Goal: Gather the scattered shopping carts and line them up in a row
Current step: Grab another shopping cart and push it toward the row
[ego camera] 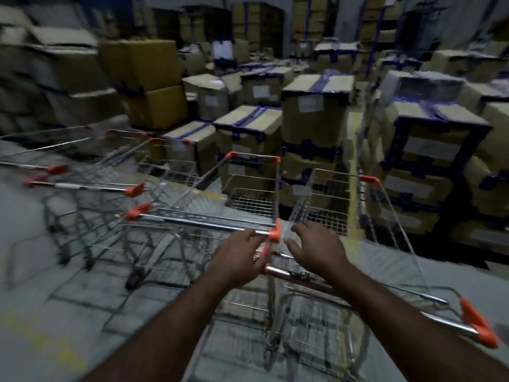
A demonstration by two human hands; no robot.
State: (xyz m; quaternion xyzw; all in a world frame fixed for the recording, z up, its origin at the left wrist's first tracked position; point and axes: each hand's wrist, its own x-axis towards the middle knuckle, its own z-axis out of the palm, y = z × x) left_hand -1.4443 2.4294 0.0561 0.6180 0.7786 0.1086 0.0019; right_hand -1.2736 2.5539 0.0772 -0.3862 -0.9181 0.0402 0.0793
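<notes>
Several wire shopping carts with orange corner caps stand side by side, blurred by motion. The middle cart has its chrome handle bar running across the centre. My left hand reaches to the right end of that bar, fingers loosely spread near the orange cap; I cannot tell if it touches. My right hand hovers open with spread fingers over the handle of the right cart, whose bar ends in an orange cap at lower right. More carts stand at the left.
Stacks of cardboard boxes with blue tape fill the space right in front of the carts and to the right. Larger brown boxes pile up at the back left. Grey floor with faint yellow marks lies to the left.
</notes>
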